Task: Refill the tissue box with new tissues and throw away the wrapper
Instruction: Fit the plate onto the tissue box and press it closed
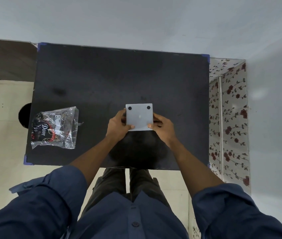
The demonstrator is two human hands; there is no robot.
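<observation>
A white square tissue box [139, 116] sits upside down near the middle of the black table [102, 80], its flat base with two black round feet facing up. My left hand [118, 125] grips its left side, thumb on the base's near edge. My right hand [161, 126] grips its right side, thumb also on the near edge. A crumpled clear plastic wrapper [54, 127] with dark "Dove" printing lies at the table's left edge, well apart from both hands. Whether tissues are inside the box is hidden.
A round black object [24, 115] shows on the floor just beyond the table's left edge. A floral-patterned surface [228, 118] runs along the right side of the table. The wall is directly behind the table's far edge.
</observation>
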